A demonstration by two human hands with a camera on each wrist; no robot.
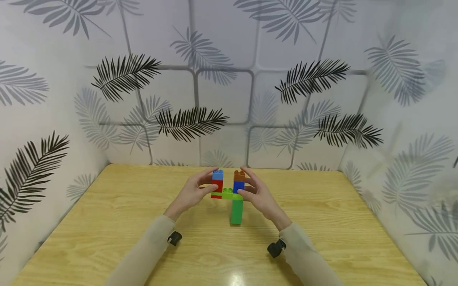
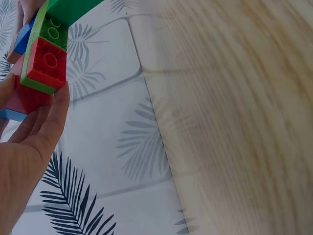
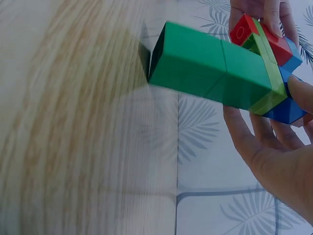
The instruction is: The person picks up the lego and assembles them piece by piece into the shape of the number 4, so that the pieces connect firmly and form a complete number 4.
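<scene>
A toy-brick structure stands between both hands over the table. Its lime green crosspiece (image 1: 227,195) lies across the top of a tall green column (image 1: 237,212), whose lower end meets or nearly meets the tabletop. On the left end a light blue brick (image 1: 217,174) tops a red brick (image 1: 217,185); another red brick (image 2: 49,61) hangs underneath. On the right a brown brick (image 1: 239,176) tops a dark blue brick (image 1: 238,187). My left hand (image 1: 189,193) grips the left stack between thumb and fingers. With thumb and fingers, my right hand (image 1: 262,197) holds the right stack.
The wooden table (image 1: 125,218) extends around the structure on every side. Behind it rises a pale wall covering (image 1: 229,99) with leaf prints, which also lines both sides. Dark wrist devices sit on the left sleeve (image 1: 150,242) and right sleeve (image 1: 307,250).
</scene>
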